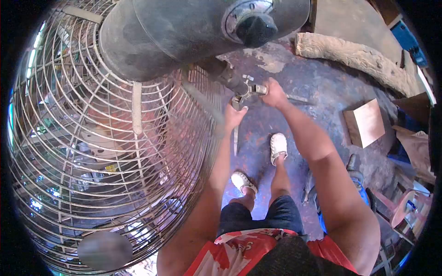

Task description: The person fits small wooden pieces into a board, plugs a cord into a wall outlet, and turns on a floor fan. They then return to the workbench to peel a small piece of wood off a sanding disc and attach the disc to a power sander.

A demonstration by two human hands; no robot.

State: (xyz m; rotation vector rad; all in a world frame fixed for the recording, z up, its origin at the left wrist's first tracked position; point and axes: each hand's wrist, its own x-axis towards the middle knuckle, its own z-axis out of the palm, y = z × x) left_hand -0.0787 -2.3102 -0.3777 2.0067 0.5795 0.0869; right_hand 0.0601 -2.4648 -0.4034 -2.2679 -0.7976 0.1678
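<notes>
A large pedestal fan fills the left side and top of the view, with a round wire cage (138, 152) and a dark motor housing (184, 32). A round black knob (256, 30) sits on the housing. Below it, the fan stand (251, 89) has a metal hub with legs branching out. My right hand (275, 93) is closed round one branch at the hub's right. Lower and to the left, my left hand (235, 115) wraps another leg just under the hub, its thumb along the top. The blades inside the cage look blurred.
Under my feet is a stained bluish floor (258, 161). A cardboard box (366, 122) stands to the right, below a long rough log-like piece (354, 57). Near my right elbow are a blue machine (322, 221) and its grey hose (352, 165). Clutter lines the right edge.
</notes>
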